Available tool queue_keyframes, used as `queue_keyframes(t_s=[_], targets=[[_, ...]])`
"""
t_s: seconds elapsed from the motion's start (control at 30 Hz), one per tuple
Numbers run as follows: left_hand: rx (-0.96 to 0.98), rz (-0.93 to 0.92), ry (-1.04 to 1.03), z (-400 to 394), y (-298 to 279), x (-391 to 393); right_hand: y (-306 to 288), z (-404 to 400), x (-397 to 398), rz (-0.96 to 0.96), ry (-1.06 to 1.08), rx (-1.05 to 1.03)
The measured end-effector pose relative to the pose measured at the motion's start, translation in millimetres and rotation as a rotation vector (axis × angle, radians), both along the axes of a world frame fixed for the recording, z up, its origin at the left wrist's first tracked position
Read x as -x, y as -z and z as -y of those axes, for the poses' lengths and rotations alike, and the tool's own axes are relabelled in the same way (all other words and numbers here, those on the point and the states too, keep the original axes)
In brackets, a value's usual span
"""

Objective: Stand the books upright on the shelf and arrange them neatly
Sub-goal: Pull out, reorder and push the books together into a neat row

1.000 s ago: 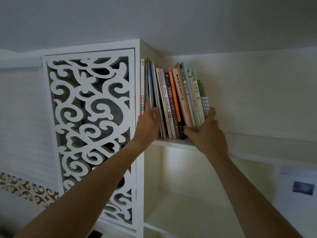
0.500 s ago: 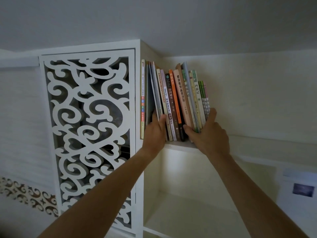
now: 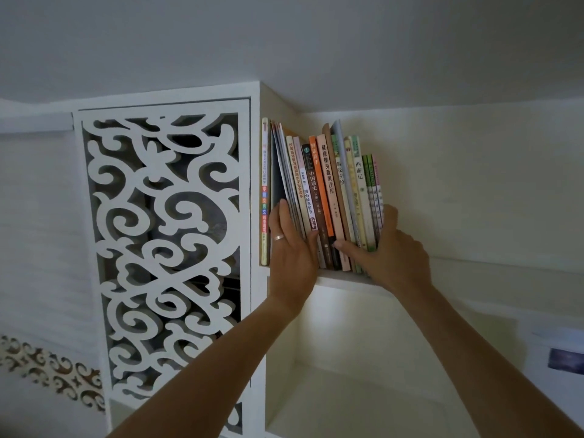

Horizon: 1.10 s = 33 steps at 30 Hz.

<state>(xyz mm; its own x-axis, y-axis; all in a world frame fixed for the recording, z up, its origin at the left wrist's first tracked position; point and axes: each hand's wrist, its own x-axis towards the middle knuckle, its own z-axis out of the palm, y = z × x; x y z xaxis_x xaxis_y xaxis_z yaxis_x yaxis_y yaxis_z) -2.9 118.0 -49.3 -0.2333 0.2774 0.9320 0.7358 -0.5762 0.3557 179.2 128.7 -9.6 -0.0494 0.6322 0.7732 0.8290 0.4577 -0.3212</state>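
A row of several books (image 3: 328, 191) stands on a high white shelf (image 3: 344, 281), leaning a little to the left. One thin book (image 3: 264, 191) stands upright against the cabinet's side, with a gap between it and the rest. My left hand (image 3: 290, 245) has its fingers straight in that gap, pressed against the leftmost thin books of the row. My right hand (image 3: 388, 254) wraps the row's right end, thumb across the lower spines and fingers behind the last green books (image 3: 373, 197).
A white cabinet door with scroll cut-outs (image 3: 161, 248) stands left of the shelf. The ceiling (image 3: 284, 42) is close above the books. The shelf runs on to the right along the wall. An open compartment (image 3: 347, 390) lies below.
My left hand has slid to the right and deeper into the gap, pushing the thin books toward the row. The gap beside the leftmost book has widened. My right hand has stayed put.
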Motion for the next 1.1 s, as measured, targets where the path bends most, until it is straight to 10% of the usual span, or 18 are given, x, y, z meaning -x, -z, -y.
queue_keyframes(t_s=[0.23,1.1], targets=[[-0.13,-0.299,-0.457,0,-4,-6,6,1,-7,-0.023,-0.06,0.052],[-0.043,-0.689,-0.478,10,-15,49,8,-7,-12,-0.122,-0.259,0.255]])
